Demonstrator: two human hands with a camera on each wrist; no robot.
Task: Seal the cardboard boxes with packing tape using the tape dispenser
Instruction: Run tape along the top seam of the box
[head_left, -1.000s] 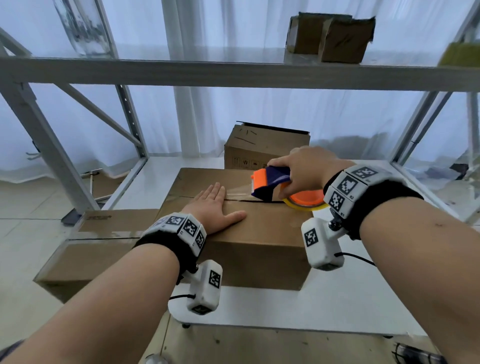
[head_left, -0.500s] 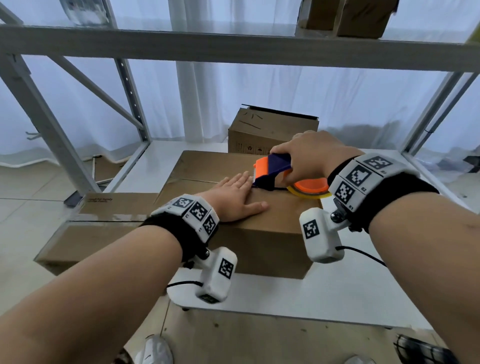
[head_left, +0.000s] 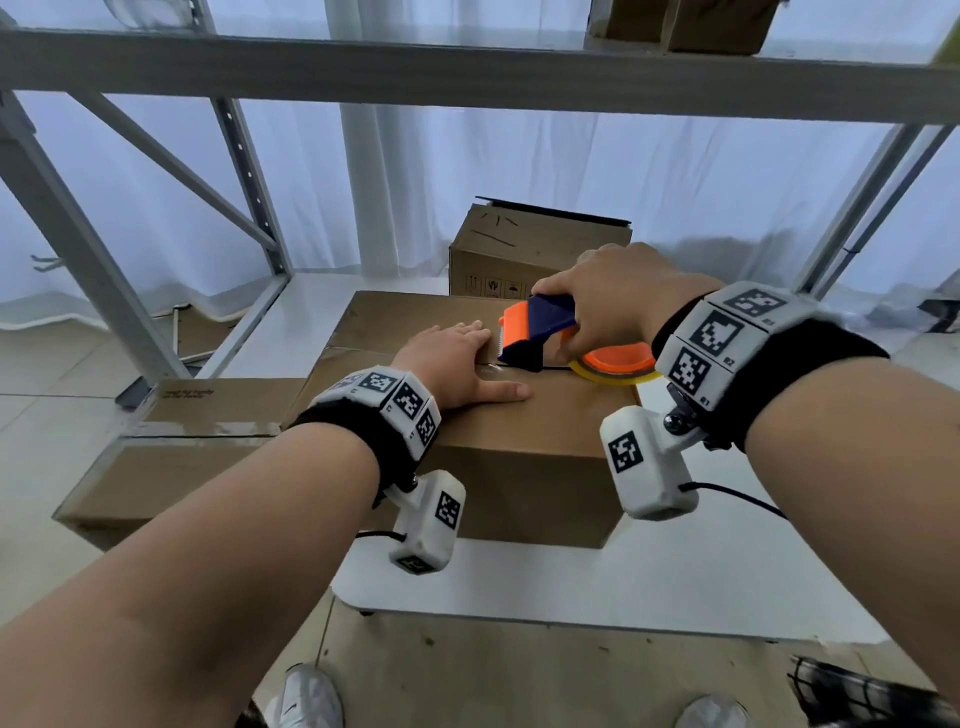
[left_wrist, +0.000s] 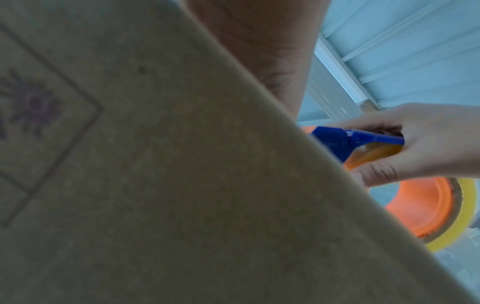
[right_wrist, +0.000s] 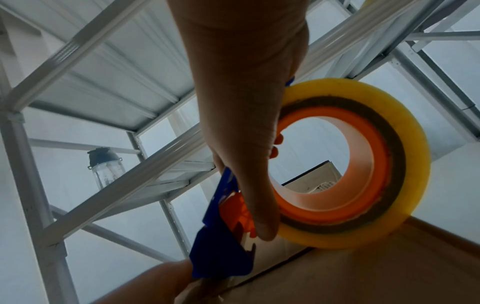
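Note:
A closed cardboard box (head_left: 519, 447) lies on the white shelf board (head_left: 675, 571) in front of me. My left hand (head_left: 457, 364) rests flat on its top, fingers straight over the centre seam. My right hand (head_left: 618, 301) grips the blue and orange tape dispenser (head_left: 540, 332), which stands on the seam right of my left fingers. Its yellow tape roll (head_left: 618, 371) sits near the box's right edge. The right wrist view shows the tape roll (right_wrist: 363, 164) and dispenser (right_wrist: 223, 236) on the box (right_wrist: 363, 277). In the left wrist view the box side (left_wrist: 155, 164) fills most of the picture.
A second box (head_left: 535, 249) stands behind the first one. A third, flatter box (head_left: 171, 447) lies to the left, lower down. A grey rack beam (head_left: 467, 67) crosses overhead, with slanted struts (head_left: 67, 234) at the left. My shoes (head_left: 306, 701) show below.
The dispenser has slid left along the seam toward my left hand. My left hand has shifted right and forward on the box top. The camera has tilted down.

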